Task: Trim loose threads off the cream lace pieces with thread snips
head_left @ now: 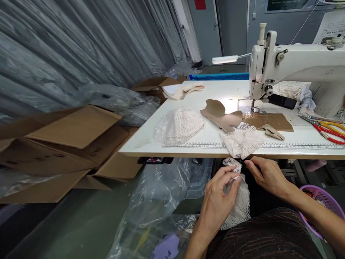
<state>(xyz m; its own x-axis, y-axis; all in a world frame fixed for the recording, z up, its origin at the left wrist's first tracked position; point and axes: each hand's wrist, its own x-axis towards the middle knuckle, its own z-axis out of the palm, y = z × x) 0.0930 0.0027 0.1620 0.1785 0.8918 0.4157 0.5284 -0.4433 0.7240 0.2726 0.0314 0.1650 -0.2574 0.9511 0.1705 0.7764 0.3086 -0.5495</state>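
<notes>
My left hand pinches the edge of a white lace piece just below the front of the table. The lace hangs down over my lap, partly hidden by the fingers. Close to its right side, my right hand is closed, thumb against fingers; a small dark tip shows there, but what it holds cannot be made out. Above both hands, more white lace lies folded over the table's edge. Brown cutout pieces rest behind it. To the left sits a pile of white lace pieces.
A white sewing machine with its lamp stands at the right. Red-handled scissors and a black phone lie near it. Cardboard boxes are left of the table; a purple basket is low at right.
</notes>
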